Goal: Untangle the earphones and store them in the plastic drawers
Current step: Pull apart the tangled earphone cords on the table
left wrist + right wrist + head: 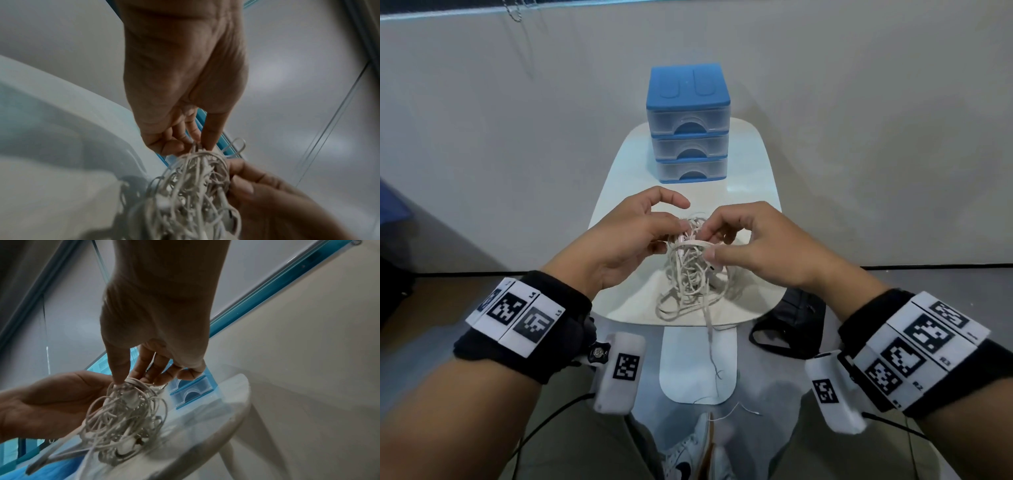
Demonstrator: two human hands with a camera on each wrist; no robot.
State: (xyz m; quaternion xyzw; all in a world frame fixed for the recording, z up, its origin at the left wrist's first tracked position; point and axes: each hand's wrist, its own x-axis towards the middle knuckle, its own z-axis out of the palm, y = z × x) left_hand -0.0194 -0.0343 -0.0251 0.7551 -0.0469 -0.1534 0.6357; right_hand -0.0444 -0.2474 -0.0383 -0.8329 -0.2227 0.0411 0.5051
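Note:
A tangled bundle of white earphones (690, 274) hangs above the near part of a small white table (753, 192), its lower loops resting on the top. My left hand (626, 236) pinches cords at the top of the bundle (197, 183) from the left. My right hand (753, 240) pinches cords at the top from the right, seen in the right wrist view on the earphones (127, 412). One cord end dangles over the table's near edge. The plastic drawers (690, 126), blue-topped with three clear drawers pushed in, stand at the table's far end.
A pale wall runs close behind the table. A dark bag (787, 322) lies on the floor right of the table. The table's white foot (698, 363) and my shoe (688, 452) are below. A loose thin cord (739, 409) lies on the floor.

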